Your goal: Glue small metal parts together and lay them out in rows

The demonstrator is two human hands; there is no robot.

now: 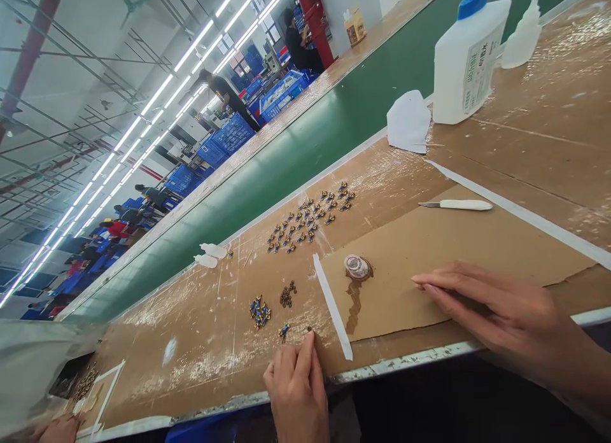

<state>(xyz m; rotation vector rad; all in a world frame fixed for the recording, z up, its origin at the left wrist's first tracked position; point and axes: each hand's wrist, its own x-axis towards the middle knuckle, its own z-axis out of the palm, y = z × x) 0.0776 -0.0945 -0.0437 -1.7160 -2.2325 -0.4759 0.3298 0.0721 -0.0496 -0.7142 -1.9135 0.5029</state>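
Observation:
My left hand [298, 389] rests at the table's front edge, fingers drawn together, its foremost fingertip against a small dark part [309, 329]. Just beyond its knuckles lies one small blue-and-gold piece [284, 331]. A heap of similar pieces [259, 312] and a little pile of dark round parts [286, 296] lie farther in. Over the cardboard sheet [405, 303], my right hand [501, 309] has thumb and forefinger pinched; anything between them is too small to make out. Left of that hand, a small round container [358, 267] sits beside a wet brown stain.
Rows of blue-and-gold pieces [310, 217] stand toward the green strip [305, 134]. A white-handled knife [465, 204] lies on the cardboard. Behind are a large white bottle [470, 61], a dropper bottle [522, 39] and white paper [408, 120]. Another person's hand [60, 428] shows lower left.

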